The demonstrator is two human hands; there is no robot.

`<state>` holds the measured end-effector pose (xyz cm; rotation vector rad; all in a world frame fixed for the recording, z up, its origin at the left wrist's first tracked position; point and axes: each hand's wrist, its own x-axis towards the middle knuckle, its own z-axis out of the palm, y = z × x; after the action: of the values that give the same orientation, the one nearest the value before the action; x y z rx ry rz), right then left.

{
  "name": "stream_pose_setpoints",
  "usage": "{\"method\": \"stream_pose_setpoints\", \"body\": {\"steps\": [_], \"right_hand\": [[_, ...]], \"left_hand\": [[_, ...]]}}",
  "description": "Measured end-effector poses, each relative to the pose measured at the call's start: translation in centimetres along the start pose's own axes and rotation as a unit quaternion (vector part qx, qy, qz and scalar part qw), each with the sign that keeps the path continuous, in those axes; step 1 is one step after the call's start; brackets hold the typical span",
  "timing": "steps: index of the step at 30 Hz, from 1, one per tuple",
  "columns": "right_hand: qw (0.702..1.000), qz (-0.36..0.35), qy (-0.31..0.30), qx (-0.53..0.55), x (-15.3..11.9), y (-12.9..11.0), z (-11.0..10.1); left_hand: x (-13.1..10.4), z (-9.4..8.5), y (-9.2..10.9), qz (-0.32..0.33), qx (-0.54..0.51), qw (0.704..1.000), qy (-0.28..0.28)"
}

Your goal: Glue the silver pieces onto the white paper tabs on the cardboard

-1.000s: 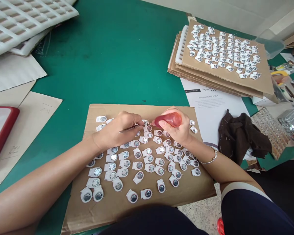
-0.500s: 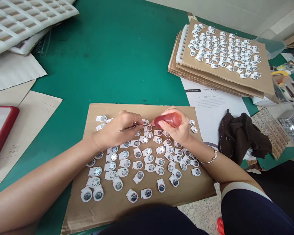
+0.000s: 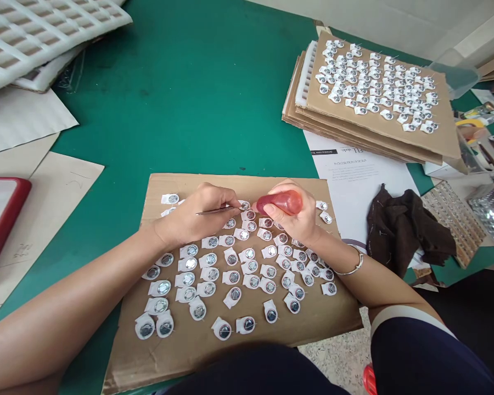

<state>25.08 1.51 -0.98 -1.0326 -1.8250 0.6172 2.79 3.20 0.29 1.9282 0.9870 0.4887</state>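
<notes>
My left hand (image 3: 201,214) pinches a pair of thin metal tweezers (image 3: 214,211), lying slanted across my fingers over the upper part of a cardboard sheet (image 3: 168,362). Wrapped in my right hand (image 3: 304,219) is a translucent red squeeze bottle (image 3: 280,203), its narrow end pointing left towards the tweezers. Between the two hands sits a small round metallic piece on a white tab (image 3: 244,205); whether either tool touches it, I cannot tell. Many similar pieces (image 3: 231,277) are spread over the cardboard in loose rows, some hidden under my hands.
At the back right, a stack of cardboard sheets (image 3: 379,148) carries more tabbed pieces. A dark brown zipped cloth (image 3: 407,230) lies on a printed paper (image 3: 354,170). White lattice trays (image 3: 57,38) and a red-framed object (image 3: 8,219) are at left on the green table (image 3: 189,99).
Both hands have shifted very slightly left, still holding the tweezers and the squeeze bottle. The tabbed pieces on the cardboard look the same.
</notes>
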Motion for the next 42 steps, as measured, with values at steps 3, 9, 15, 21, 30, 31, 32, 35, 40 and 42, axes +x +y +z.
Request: {"method": "stream_pose_setpoints", "body": {"steps": [3, 9, 15, 21, 30, 31, 32, 35, 40, 42], "right_hand": [[1.000, -0.002, 0.001, -0.001, 0.0, 0.1, 0.0], [1.000, 0.004, 0.000, 0.001, -0.2, 0.0, 0.2], [0.977, 0.120, 0.079, 0.156, 0.3, 0.7, -0.1], [0.927, 0.194, 0.144, 0.287, 2.4, 1.2, -2.0], [0.919, 0.245, 0.047, 0.305, 4.2, 0.0, -2.0], [0.922, 0.240, 0.030, 0.302, 4.6, -0.2, -1.6], [0.924, 0.234, 0.016, 0.301, 5.0, -0.5, -1.3], [0.928, 0.208, 0.004, 0.308, 6.1, -1.2, -0.2], [0.937, 0.175, 0.038, 0.299, 6.7, -1.2, 1.0], [0.937, 0.176, 0.052, 0.298, 6.7, -0.9, 1.0]], "left_hand": [[0.0, 0.0, -0.1, -0.001, -0.002, 1.000, -0.003], [0.0, 0.0, -0.2, -0.006, -0.010, 1.000, 0.000], [0.2, 0.0, 0.0, -0.026, 0.002, 1.000, 0.003], [-0.5, -2.5, 2.2, -0.050, -0.067, 0.989, 0.119], [-4.5, -2.8, 1.3, -0.111, -0.066, 0.973, 0.191], [-4.6, -2.2, 0.9, -0.098, -0.033, 0.978, 0.183], [-4.6, -1.7, 0.6, -0.083, 0.001, 0.981, 0.177], [-4.1, -0.4, -0.2, -0.058, 0.059, 0.980, 0.179], [-2.7, 0.2, -0.6, -0.064, 0.016, 0.969, 0.239], [-2.0, 0.2, -0.2, -0.079, -0.060, 0.959, 0.264]]}}
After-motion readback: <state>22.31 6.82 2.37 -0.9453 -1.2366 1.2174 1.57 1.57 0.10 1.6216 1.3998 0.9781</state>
